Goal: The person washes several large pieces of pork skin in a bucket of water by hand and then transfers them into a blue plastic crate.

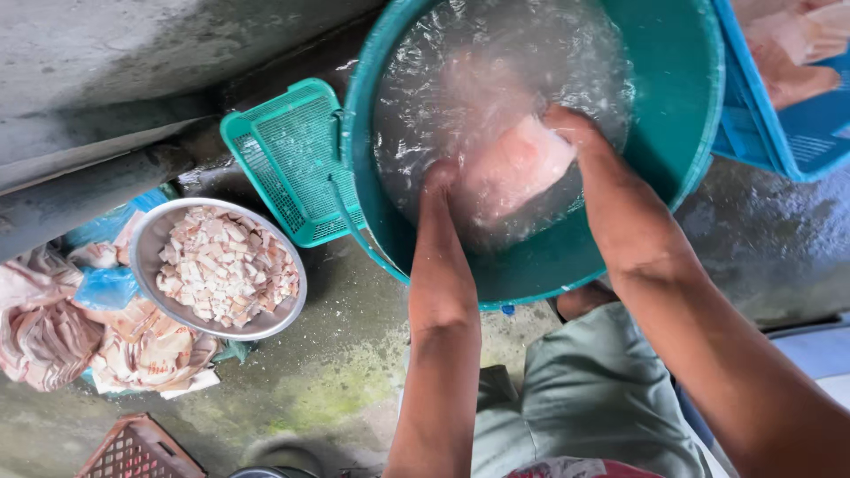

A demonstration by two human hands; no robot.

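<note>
- Slab of pale pink meat (518, 164) lies in churned water inside the teal plastic tub (673, 97), toward the centre of the basin and partly submerged
- Right hand (571, 128) sits on the slab's far upper corner, fingers curled over its edge; judged to be gripping the meat, though foam hides the fingertips
- Left hand (440, 181) is dipped in the water just beside the slab's near left end; splash and blur cover the fingers, so I cannot tell whether it is open, closed or holding the meat
- Key relation: the slab lies between the two hands, its long axis running roughly from the left hand at lower left up to the right hand at upper right
- Right hand has clear contact and is the nearer of the two; left hand touches or all but touches the opposite end
- Both forearms enter the tub over its near rim
- Green mesh basket (283, 159) leans against the tub's left wall, touching it
- Metal bowl of diced meat pieces (221, 265) stands on the wet concrete floor (336, 372), well to the left of both hands
- Blue crate (797, 133) holding more pale cuts abuts the tub on the right
</note>
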